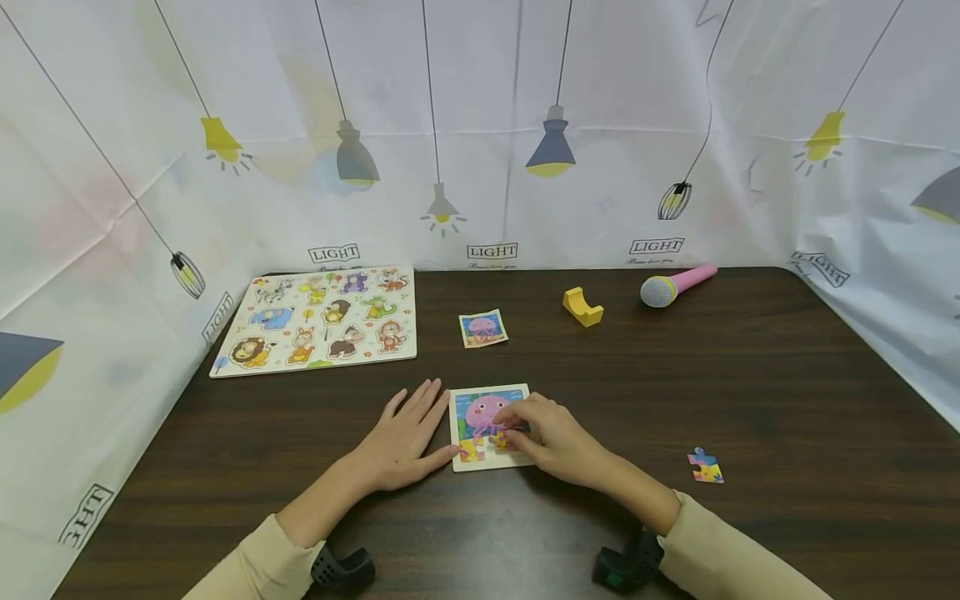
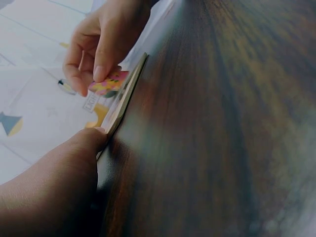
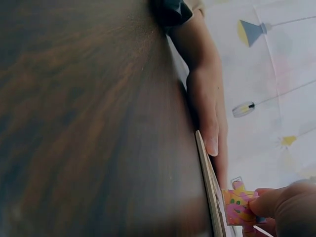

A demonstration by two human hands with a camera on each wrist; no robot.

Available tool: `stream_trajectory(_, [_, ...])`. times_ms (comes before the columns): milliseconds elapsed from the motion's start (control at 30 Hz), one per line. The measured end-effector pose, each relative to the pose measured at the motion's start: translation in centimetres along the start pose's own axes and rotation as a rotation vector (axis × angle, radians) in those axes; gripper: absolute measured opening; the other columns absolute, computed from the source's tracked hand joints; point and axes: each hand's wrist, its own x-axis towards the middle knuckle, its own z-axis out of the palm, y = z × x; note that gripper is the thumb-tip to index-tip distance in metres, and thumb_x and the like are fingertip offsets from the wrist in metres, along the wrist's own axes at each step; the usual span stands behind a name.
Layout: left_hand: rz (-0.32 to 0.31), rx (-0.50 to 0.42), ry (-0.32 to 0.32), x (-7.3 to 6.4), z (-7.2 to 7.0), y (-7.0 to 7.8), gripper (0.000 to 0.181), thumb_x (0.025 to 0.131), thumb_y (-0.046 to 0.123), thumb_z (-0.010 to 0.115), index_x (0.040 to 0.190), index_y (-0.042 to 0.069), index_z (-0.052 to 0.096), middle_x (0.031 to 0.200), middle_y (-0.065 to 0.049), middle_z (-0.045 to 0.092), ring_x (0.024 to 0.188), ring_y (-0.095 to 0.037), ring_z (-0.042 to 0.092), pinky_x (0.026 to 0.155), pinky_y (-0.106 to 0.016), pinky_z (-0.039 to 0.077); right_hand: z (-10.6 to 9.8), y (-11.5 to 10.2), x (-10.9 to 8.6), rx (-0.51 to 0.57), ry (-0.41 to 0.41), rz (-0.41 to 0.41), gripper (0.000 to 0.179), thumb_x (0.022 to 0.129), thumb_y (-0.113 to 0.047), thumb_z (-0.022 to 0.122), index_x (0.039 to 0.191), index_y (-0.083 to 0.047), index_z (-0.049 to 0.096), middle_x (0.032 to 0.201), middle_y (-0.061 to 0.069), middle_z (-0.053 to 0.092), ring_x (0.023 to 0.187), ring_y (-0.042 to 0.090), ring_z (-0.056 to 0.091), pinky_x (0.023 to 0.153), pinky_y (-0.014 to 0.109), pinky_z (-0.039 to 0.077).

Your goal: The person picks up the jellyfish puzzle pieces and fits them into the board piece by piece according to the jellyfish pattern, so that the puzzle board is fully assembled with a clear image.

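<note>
A small square jigsaw puzzle [image 1: 487, 462] with a pink octopus picture lies in a pale tray on the dark table. My left hand [image 1: 405, 437] lies flat at its left side, fingers straight, thumb at the tray's lower left edge. Between thumb and fingertips my right hand [image 1: 558, 437] pinches a colourful puzzle piece [image 3: 239, 206], tilted over the lower part of the tray. In the left wrist view this piece [image 2: 108, 84] stands up from the tray, close to its surface. A pale gap shows in the picture's bottom row.
One loose puzzle piece [image 1: 706, 466] lies to the right. Behind the tray is a small octopus picture card [image 1: 483, 328]. Farther back are a yellow curved block [image 1: 582, 307], a pink toy microphone [image 1: 677, 286] and an animal puzzle board [image 1: 322, 321] at left.
</note>
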Motion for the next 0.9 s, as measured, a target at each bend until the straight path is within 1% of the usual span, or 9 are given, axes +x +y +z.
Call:
stream_trajectory(167, [-0.006, -0.004, -0.002, 0.0, 0.2, -0.1, 0.079, 0.091, 0.061, 0.030, 0.147, 0.005, 0.018, 0.152, -0.013, 0.013, 0.139, -0.024, 0.008, 0.106, -0.051, 0.009, 0.4, -0.4, 0.4, 0.030, -0.006, -0.026, 0.017, 0.084, -0.004, 0.065, 0.100, -0.007, 0.064, 0.092, -0.002, 0.063, 0.088, 0.012, 0.055, 0.072, 0.031, 0.046])
stream_trajectory(400, [0.004, -0.012, 0.015, 0.0, 0.3, -0.2, 0.079, 0.091, 0.060, 0.031, 0.146, 0.004, 0.019, 0.151, -0.015, 0.014, 0.139, -0.025, 0.009, 0.106, -0.052, 0.010, 0.8, -0.3, 0.5, 0.054, -0.037, 0.026, 0.012, 0.086, -0.008, 0.064, 0.097, -0.011, 0.064, 0.090, -0.006, 0.062, 0.085, 0.009, 0.053, 0.071, 0.028, 0.045])
stream_trajectory(600, [0.006, -0.008, 0.020, 0.1, 0.3, -0.2, 0.080, 0.091, 0.061, 0.031, 0.146, 0.004, 0.020, 0.151, -0.015, 0.014, 0.139, -0.025, 0.009, 0.106, -0.052, 0.010, 1.1, 0.0, 0.6, 0.062, -0.024, 0.039, 0.008, 0.085, -0.012, 0.066, 0.092, -0.015, 0.064, 0.087, -0.009, 0.059, 0.082, 0.008, 0.052, 0.069, 0.027, 0.046])
stream_trajectory(767, [0.010, -0.001, 0.024, 0.1, 0.4, -0.3, 0.079, 0.091, 0.061, 0.030, 0.146, 0.004, 0.019, 0.151, -0.015, 0.014, 0.139, -0.025, 0.009, 0.106, -0.052, 0.010, 1.3, 0.1, 0.7, 0.021, 0.010, 0.033, 0.008, 0.082, -0.016, 0.070, 0.087, -0.018, 0.064, 0.085, -0.011, 0.058, 0.080, 0.011, 0.047, 0.069, 0.027, 0.040])
stream_trajectory(900, [0.009, 0.010, 0.021, 0.1, 0.5, -0.3, 0.080, 0.091, 0.062, 0.028, 0.146, 0.005, 0.019, 0.151, -0.015, 0.013, 0.139, -0.025, 0.009, 0.106, -0.052, 0.010, 1.4, 0.1, 0.7, -0.020, 0.026, 0.041, 0.010, 0.079, -0.017, 0.072, 0.085, -0.020, 0.065, 0.090, -0.010, 0.058, 0.084, 0.012, 0.043, 0.072, 0.029, 0.036])
